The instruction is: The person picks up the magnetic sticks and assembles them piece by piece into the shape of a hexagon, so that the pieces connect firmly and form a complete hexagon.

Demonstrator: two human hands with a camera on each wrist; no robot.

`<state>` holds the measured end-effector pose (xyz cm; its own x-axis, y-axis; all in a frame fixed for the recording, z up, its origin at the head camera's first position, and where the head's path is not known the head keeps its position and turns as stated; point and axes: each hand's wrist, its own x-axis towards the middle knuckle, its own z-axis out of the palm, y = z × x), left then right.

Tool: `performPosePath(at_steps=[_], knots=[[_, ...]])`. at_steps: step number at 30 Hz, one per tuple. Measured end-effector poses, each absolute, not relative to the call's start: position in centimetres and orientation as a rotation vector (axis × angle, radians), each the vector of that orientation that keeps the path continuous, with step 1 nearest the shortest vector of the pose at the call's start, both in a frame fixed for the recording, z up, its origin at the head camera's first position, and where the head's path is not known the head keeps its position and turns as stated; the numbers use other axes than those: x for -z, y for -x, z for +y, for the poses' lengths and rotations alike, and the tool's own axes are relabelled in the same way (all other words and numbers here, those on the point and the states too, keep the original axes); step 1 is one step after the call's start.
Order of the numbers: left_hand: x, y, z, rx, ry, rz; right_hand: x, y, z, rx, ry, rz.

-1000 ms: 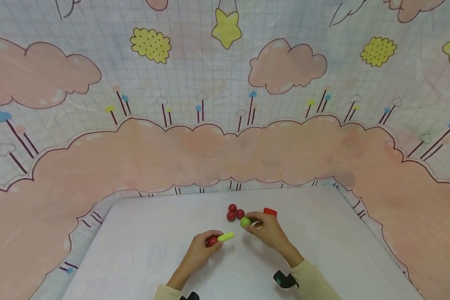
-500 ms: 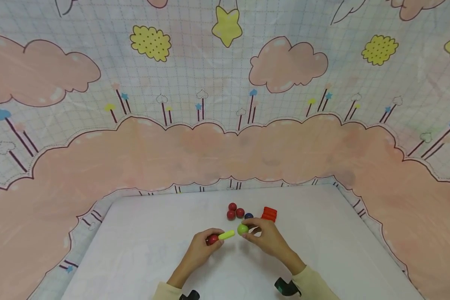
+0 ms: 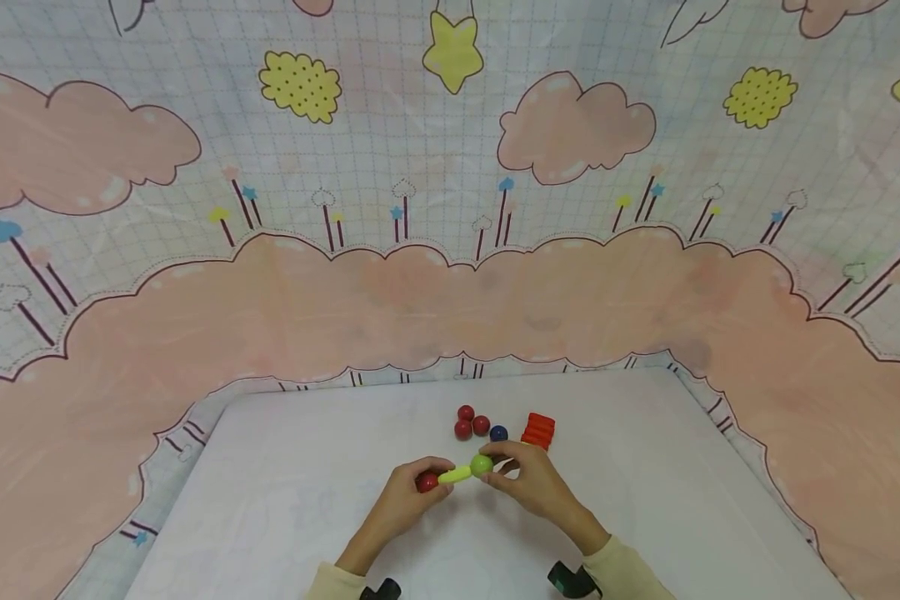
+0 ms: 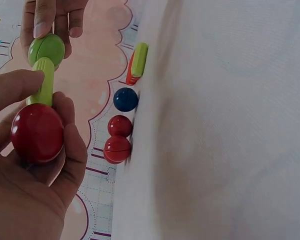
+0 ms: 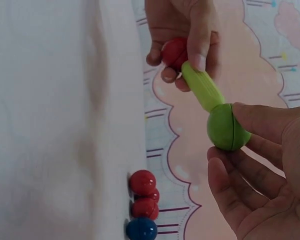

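Note:
My left hand (image 3: 412, 493) grips a yellow-green rod (image 4: 46, 82) that has a red ball (image 4: 37, 133) at its near end, resting in the curled fingers. Between thumb and fingers of my right hand (image 3: 536, 482) is a green ball (image 5: 229, 127), pinched by its side. The green ball meets the free end of the rod, so red ball, rod and green ball form one line between the two hands. Both hands are raised above the white table (image 3: 285, 467), near its middle.
Behind the hands lie three red balls (image 3: 462, 429) in a cluster, with a blue ball (image 3: 498, 433) just right of them. Farther right is a row of red rods (image 3: 540, 427), and a yellow-green rod (image 4: 139, 60) lies by them. A patterned cloth (image 3: 450, 308) hangs behind the table.
My right hand has brought the green ball left and toward me, from beside the red balls to the rod's tip. It uncovered the blue ball and red rods. The left hand barely moved.

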<state>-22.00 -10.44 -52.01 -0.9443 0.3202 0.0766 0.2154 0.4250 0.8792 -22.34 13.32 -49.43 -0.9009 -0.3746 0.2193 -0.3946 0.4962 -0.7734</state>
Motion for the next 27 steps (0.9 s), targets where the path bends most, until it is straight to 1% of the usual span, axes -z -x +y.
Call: performPosePath(at_steps=[9,17,27], knots=[[51.9,22.0,-10.0,-1.534,-0.613,2.500,49.9,21.7,12.6,-1.484,-0.752,-2.662],[52.1,21.8,-9.9,-1.546,-0.617,2.466,50.0,21.5,13.0,-1.463,-0.759,-2.704],[52.4,21.8,-10.4,-1.498,-0.582,2.525,50.0,21.8,15.2,-1.396,-0.665,-2.681]])
